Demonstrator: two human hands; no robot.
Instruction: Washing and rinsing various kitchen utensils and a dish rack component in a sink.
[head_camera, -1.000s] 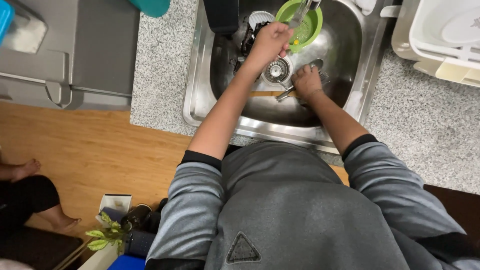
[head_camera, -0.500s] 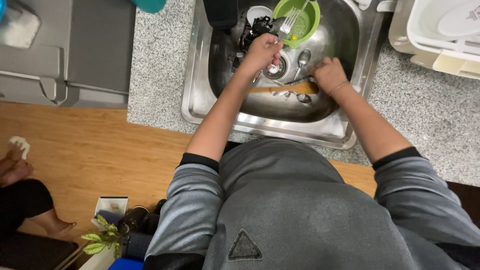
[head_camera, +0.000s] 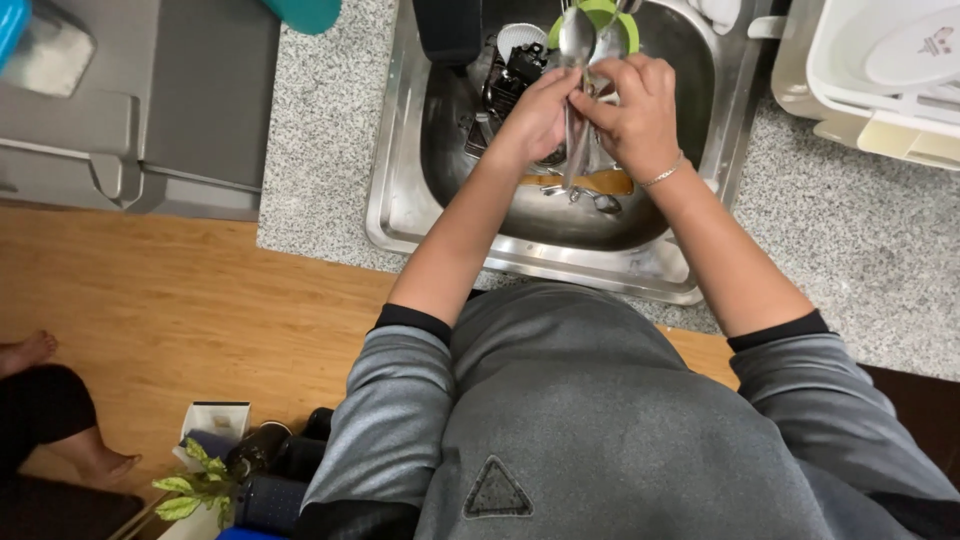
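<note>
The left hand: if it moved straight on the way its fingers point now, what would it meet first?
The left hand points toward the right hand, and both grip the metal spoon. It would likely press into that hand first.

So a second ago the hands were apart down in the sink: left hand near the drain, right hand lower in the basin on some cutlery. Half a second back the right one had slid over to the right side, and the left was holding something thin and metal up toward the green bowl. Now both hands have come up and met in the middle, fingers pinched together on a spoon, which stands upright with its bowl end at the top, over the green bowl's edge. The view has also shifted a bit, so the sink sits more centred.
</note>
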